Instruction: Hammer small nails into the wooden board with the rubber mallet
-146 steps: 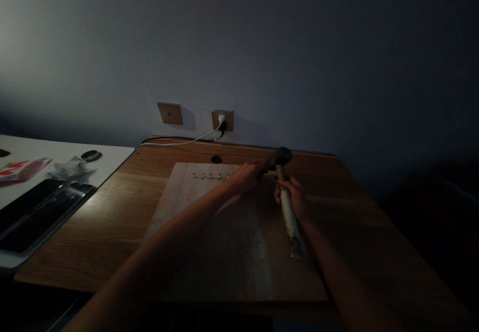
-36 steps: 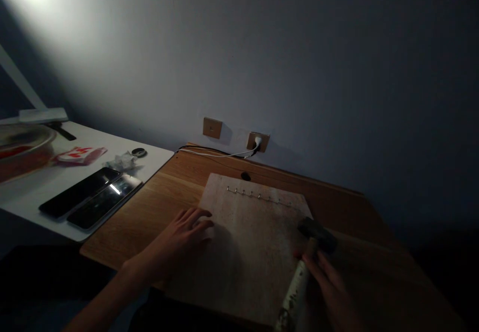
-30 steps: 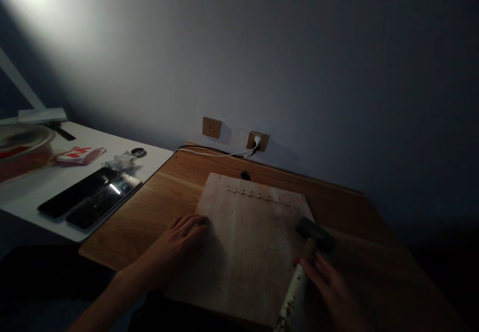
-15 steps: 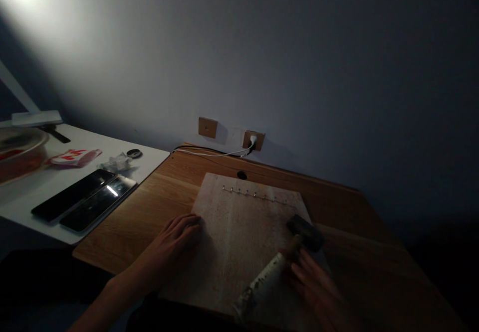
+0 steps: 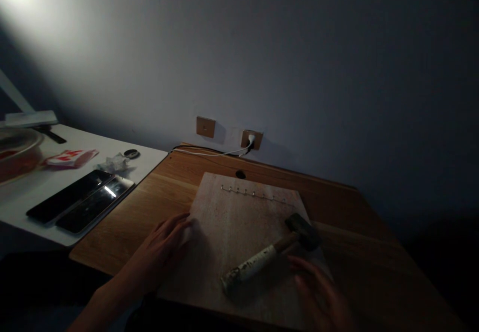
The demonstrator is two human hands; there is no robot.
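Note:
A wooden board [image 5: 232, 242] lies on the wooden table in front of me. On its right part rests a hammer [image 5: 258, 262] with a dark blocky head and a worn whitish grip, its handle slanting toward my near left. My left hand [image 5: 166, 245] lies at the board's left edge, fingers stretched out and holding nothing. Just below the hammer head, my right hand [image 5: 318, 292] is free of the handle with its fingers apart, a little blurred. Across the far part of the board runs a row of small shiny metal pieces [image 5: 253, 193], like nails or hooks; their exact kind is unclear.
Two phones [image 5: 95, 203] lie on the white table [image 5: 153, 165] at left, near a crumpled clear plastic bag [image 5: 114, 162], a red-and-white packet [image 5: 71, 158] and a clear tub [image 5: 18, 157]. Cables [image 5: 209, 152] run along the wall to a socket [image 5: 252, 139].
The hammer handle has come down onto the board and turned to a flatter slant. My right hand has moved off the handle, toward me. My left hand has shifted slightly left.

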